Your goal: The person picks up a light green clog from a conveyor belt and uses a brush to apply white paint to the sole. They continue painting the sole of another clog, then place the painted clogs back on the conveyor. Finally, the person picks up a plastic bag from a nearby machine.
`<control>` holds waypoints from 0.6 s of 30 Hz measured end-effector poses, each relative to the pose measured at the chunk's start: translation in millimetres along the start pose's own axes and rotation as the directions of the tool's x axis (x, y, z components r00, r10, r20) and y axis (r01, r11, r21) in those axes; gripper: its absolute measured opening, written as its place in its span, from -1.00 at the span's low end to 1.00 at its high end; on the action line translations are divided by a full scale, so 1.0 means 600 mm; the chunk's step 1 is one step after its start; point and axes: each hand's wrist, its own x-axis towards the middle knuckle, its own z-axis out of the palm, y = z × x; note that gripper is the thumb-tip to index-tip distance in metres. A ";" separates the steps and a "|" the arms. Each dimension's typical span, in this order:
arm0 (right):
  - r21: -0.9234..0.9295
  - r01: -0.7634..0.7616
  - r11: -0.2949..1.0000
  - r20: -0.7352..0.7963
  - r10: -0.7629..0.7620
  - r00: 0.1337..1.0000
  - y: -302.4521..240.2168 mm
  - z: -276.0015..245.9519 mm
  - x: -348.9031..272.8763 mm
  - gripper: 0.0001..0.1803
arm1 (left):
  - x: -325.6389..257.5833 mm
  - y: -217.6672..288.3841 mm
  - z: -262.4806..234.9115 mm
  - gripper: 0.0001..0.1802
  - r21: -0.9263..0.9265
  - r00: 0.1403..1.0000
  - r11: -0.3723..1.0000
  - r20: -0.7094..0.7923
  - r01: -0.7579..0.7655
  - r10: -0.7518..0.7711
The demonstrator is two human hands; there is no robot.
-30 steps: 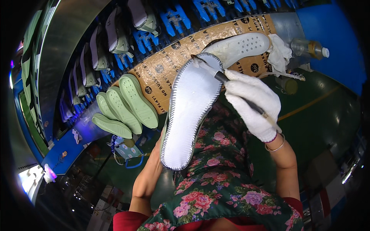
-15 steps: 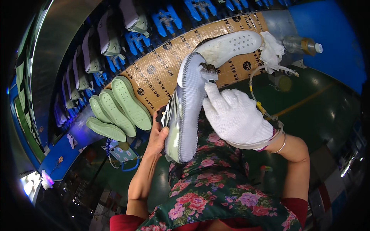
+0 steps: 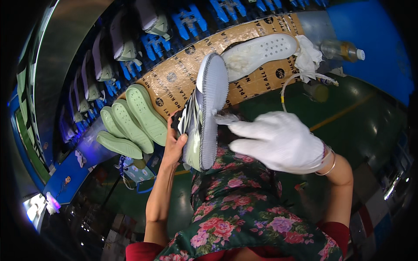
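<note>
shoe: from my remote seat i see the shoe [image 3: 203, 117] held up between both hands, above the lap, its ribbed pale bottom turned toward the right hand and one end pointing up at the bench.
stitched rim: dark stitches run around the edge of that bottom.
handling: i judge the shoe light, fairly stiff along the bottom and softer in the upper; the shiny bottom may be slick or tacky, so i would grip the upper and leave the bottom and its rim free.
left hand: the bare left hand [image 3: 173, 143] is closed on the shoe's upper, thumb on the near side; the fingers behind it are mostly hidden.
right hand: the gloved right hand [image 3: 281, 141] is curled around a brush [image 3: 227, 119]; i cannot make out the handle inside the grip.
brush: pale and blurred, its tip at the shoe's bottom; i cannot tell how firmly it presses.
cardboard: beyond the shoe, brown printed cardboard [image 3: 178, 82] covers the bench, with a grey-white sole [image 3: 259, 54] lying on it.
green soles: four pale green soles [image 3: 146, 114] overlap to the left.
right end: a crumpled white cloth [image 3: 308, 58] beside a clear bottle [image 3: 342, 51] on its side.
rack: further off, a row of shoes [image 3: 124, 43] near blue clamps [image 3: 189, 21].
</note>
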 end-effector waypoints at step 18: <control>0.938 -0.268 0.218 0.065 0.650 0.757 0.114 0.046 -0.027 -0.80 | 0.046 -0.045 0.027 -0.43 -0.596 0.884 0.657 0.250 0.462 -0.395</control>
